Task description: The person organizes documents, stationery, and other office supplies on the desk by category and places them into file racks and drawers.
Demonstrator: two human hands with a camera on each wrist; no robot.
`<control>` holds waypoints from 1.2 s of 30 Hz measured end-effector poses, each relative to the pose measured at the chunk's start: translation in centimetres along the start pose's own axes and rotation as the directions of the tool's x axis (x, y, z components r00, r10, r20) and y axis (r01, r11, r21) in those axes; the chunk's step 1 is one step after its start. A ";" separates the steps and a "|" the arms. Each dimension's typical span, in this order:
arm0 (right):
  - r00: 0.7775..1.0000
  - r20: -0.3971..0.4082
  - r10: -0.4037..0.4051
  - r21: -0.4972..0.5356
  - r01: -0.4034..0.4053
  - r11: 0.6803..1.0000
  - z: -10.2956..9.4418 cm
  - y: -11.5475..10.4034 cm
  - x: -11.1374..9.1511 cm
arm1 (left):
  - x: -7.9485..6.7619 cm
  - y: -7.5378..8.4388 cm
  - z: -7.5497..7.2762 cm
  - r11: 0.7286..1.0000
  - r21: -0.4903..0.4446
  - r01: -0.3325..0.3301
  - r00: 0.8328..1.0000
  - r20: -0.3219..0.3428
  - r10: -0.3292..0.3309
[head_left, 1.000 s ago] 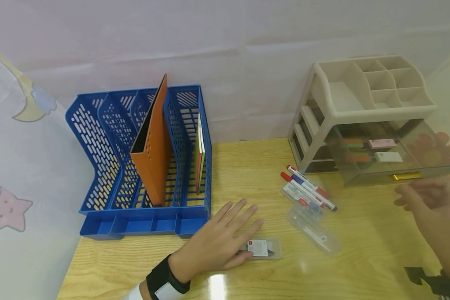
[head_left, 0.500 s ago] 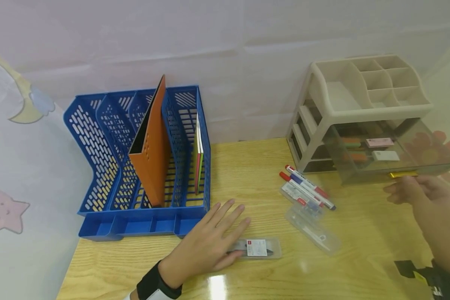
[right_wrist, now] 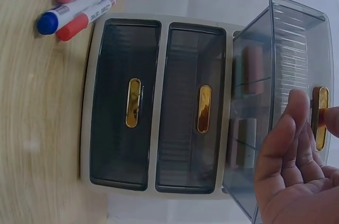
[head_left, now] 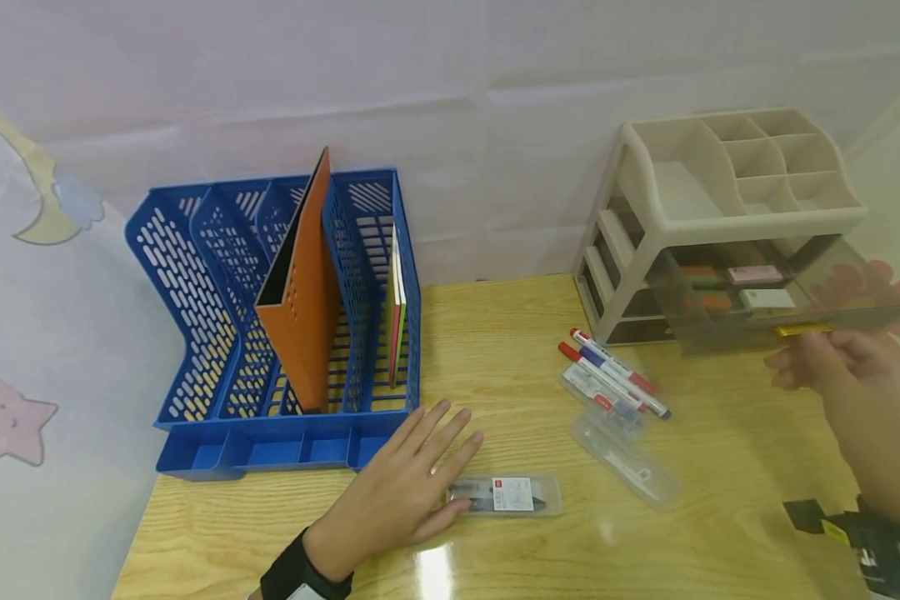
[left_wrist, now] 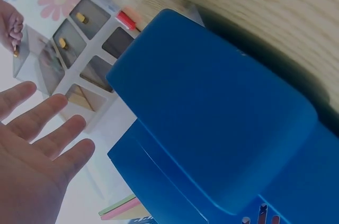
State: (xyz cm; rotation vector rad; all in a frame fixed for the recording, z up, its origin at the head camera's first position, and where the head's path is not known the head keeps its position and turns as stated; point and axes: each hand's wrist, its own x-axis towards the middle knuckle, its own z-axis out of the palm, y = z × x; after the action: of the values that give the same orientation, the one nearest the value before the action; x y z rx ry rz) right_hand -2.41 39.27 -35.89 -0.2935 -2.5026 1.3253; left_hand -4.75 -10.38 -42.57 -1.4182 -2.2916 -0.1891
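My right hand (head_left: 843,375) pinches the gold handle (right_wrist: 320,113) of the pulled-out clear drawer (head_left: 727,337), the top one of a beige desk organizer (head_left: 765,229). Inside lie a pink block (head_left: 755,274), a white block (head_left: 767,298) and orange-and-green pieces. Palm down, my left hand (head_left: 393,492) has its fingers spread over the wooden table. Its thumb overlaps the left end of a clear pen case (head_left: 504,495) with a white label and dark contents. In the left wrist view, the left hand's fingers (left_wrist: 45,113) are extended with nothing between them.
A blue file rack (head_left: 285,428) at left holds an orange folder (head_left: 311,333) and thin booklets (head_left: 399,308). Several markers (head_left: 615,375) lie before the organizer, beside clear plastic cases (head_left: 624,458). Two lower drawers (right_wrist: 193,107) are closed. A pale curtain hangs behind.
My left hand has slid left, uncovering more of the pen case. My right hand has come onto the drawer handle, and the drawer front has shifted slightly up and back.
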 end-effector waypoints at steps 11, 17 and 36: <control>0.999 -0.039 -0.035 0.066 0.038 0.997 0.9 -0.9 2.2 | -0.1 0.0 0.1 1.000 0.010 0.001 1.000 0.014 -0.001; 0.999 -0.012 -0.030 0.164 0.032 0.986 1.4 -1.1 3.7 | -0.2 0.0 0.2 1.000 0.021 0.003 1.000 0.021 -0.004; 1.000 0.019 -0.004 0.344 -0.002 0.939 2.9 -1.7 7.8 | 0.4 0.4 0.7 1.000 0.015 -0.014 1.000 0.024 0.013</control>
State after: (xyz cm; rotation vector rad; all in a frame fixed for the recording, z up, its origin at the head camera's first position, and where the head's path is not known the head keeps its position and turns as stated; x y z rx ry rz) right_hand -10.82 38.55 -34.78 -0.2000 -2.2278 1.7376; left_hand -4.74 -9.66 -43.10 -1.4353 -2.2975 -0.1510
